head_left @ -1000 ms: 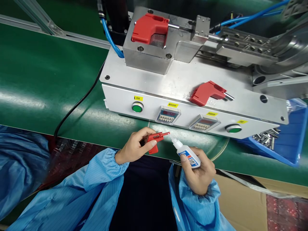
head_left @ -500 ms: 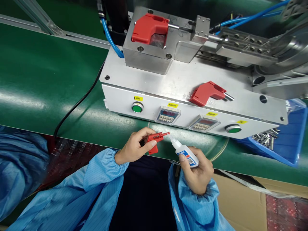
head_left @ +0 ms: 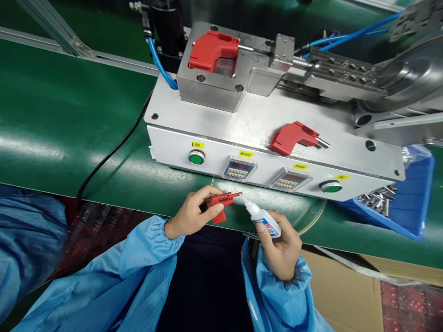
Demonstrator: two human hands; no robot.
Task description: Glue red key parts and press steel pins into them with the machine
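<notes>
the left hand (head_left: 192, 214) pinches an angular red plastic part (head_left: 227, 201) over the green bench (head_left: 69, 110)'s near edge, angled rightward apparently to face the white, blue-labelled plastic bottle (head_left: 266, 221) pinched in the right hand (head_left: 283, 249); whether they touch is unclear.

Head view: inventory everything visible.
Machine: 1, silver and white, on green table
Pieces: 3, red, in block, on machine, in left grip
Bottle: 1, white, in right grip
Buttons: 2, green, machine front
Displays: 2, dark-screened, between buttons
Labels: 4, yellow, machine front
Hoses: 3+, blue, machine rear
Cable: 1, black, left of machine
Bin: 1, blue, right of machine
Pins: many, silver, in bin
Cardboard: some, brown, lower right
Cloth: 1, blue, left edge
Sleeves: 2, blue, bottom
Grips: 2, bare, below machine
</notes>
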